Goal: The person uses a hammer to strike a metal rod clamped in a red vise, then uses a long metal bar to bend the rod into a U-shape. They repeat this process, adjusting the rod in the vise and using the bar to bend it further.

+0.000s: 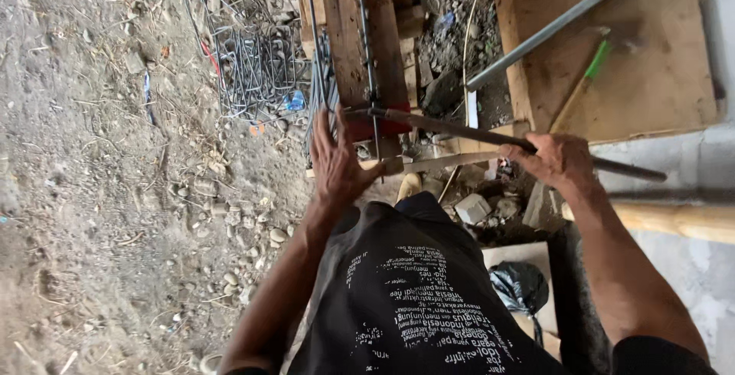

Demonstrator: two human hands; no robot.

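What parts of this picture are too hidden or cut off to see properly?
Head view:
- left hand: its palm is hidden by its own back.
- long bar: its grip is covered by the right hand.
- grey pipe: cut off by the top edge.
- pile of bent wire: pieces too tangled to count.

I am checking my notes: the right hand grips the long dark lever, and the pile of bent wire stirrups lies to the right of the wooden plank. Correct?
Not quite. The head view shows the pile of bent wire stirrups left of the wooden plank, not right. The right hand does grip the long dark lever.

A building site outdoors: dirt ground (pixel 99 191), a pile of bent steel stirrups (pixel 256 61), rough planks (pixel 360 30) and rubble (pixel 475 207).
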